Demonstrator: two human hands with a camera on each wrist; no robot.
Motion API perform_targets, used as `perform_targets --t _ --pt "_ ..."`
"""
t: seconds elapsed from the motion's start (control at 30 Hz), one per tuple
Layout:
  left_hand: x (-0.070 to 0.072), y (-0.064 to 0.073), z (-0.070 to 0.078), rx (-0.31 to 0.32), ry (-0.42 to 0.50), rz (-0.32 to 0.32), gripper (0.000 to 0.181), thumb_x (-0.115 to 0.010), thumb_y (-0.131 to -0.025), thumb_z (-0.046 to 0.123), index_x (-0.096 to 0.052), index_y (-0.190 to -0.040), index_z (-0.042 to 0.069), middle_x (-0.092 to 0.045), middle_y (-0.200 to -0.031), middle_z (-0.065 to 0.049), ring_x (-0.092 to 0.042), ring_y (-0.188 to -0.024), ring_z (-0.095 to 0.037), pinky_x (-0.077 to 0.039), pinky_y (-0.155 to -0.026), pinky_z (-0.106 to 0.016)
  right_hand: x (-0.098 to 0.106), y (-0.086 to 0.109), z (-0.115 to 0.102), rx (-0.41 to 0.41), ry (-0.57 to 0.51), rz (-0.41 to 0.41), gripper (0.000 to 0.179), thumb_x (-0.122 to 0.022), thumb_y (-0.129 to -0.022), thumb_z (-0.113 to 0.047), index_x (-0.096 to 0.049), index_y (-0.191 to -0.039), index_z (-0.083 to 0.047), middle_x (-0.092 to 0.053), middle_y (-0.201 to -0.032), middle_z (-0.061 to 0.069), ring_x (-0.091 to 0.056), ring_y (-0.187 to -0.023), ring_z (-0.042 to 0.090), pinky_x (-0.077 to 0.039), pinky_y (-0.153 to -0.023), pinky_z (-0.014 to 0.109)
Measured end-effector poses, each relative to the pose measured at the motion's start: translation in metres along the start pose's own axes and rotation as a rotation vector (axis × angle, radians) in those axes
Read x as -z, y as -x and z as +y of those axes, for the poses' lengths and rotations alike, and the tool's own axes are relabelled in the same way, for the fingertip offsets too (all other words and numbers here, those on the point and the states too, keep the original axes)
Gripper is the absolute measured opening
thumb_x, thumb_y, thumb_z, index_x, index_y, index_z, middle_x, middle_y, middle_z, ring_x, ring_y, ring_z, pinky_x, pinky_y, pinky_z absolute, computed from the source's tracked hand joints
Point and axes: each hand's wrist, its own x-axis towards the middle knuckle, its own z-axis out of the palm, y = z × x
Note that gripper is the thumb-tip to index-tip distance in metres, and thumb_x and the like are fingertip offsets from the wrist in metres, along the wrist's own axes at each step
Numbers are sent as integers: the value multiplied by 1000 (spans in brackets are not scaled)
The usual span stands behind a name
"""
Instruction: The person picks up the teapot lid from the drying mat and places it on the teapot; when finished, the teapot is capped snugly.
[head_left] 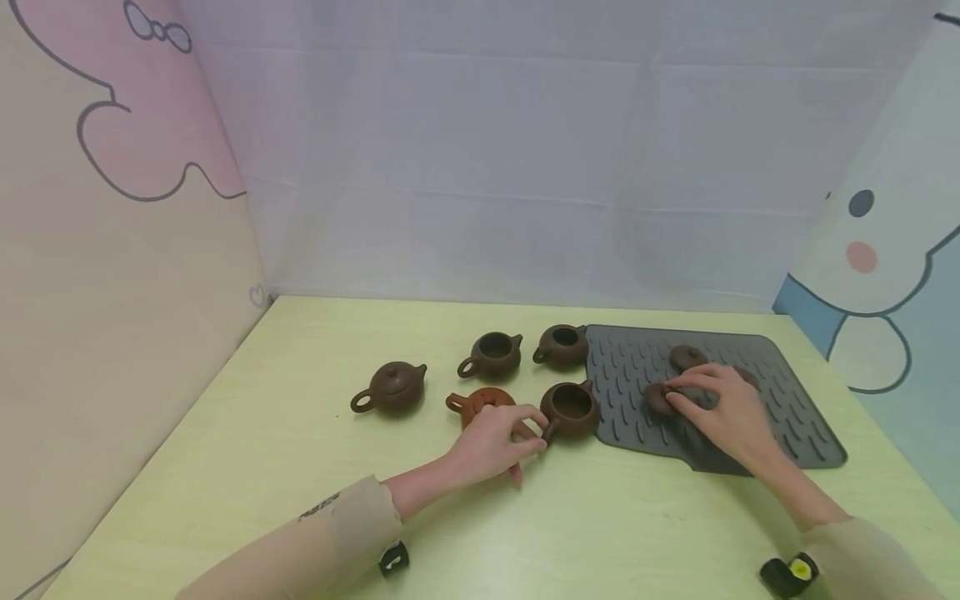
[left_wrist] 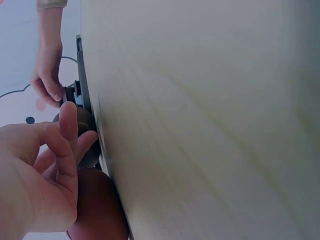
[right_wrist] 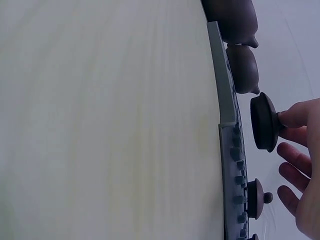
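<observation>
In the head view my left hand [head_left: 495, 442] reaches over a reddish-brown teapot [head_left: 480, 402] and pinches the handle of a dark, lidless teapot [head_left: 572, 410]. Its palm covers part of the reddish pot. Over the grey mat [head_left: 637, 433], my right hand [head_left: 731, 412] holds a dark teapot lid [right_wrist: 264, 122] by its knob between thumb and finger. The right wrist view shows that lid raised off the mat, tilted on edge in the picture. Another lid [head_left: 687, 358] lies on the mat behind it, and a further lid [head_left: 746, 377] is partly hidden by my right hand.
Two more lidless teapots stand at the back, one in the middle [head_left: 492, 356] and one [head_left: 562, 347] beside the mat's left edge. A lidded dark teapot [head_left: 392, 388] stands at the left. Pale cloth walls [head_left: 525, 167] enclose the table [head_left: 300, 467].
</observation>
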Motion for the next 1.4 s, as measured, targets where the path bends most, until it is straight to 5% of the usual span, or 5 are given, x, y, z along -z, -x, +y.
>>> perform_targets --t 1.03,1.4 --pt "0 0 0 0 3 -2 18 -69 -92 18 -67 -109 21 -78 -91 0 -62 -40 -5 -40 -49 -16 -28 -18 -39 123 -191 205 22 -83 -72 0 -78 -92 -7 -66 -95 8 -49 -95 14 -36 -82 32" --pt "1 0 0 0 -11 1 18 -69 -92 19 -67 -110 21 -78 -91 2 -62 -40 -5 -39 -51 -15 -37 -24 -54 161 -249 212 23 -83 -73 -2 -78 -93 -11 -67 -96 6 -51 -96 11 -38 -83 29"
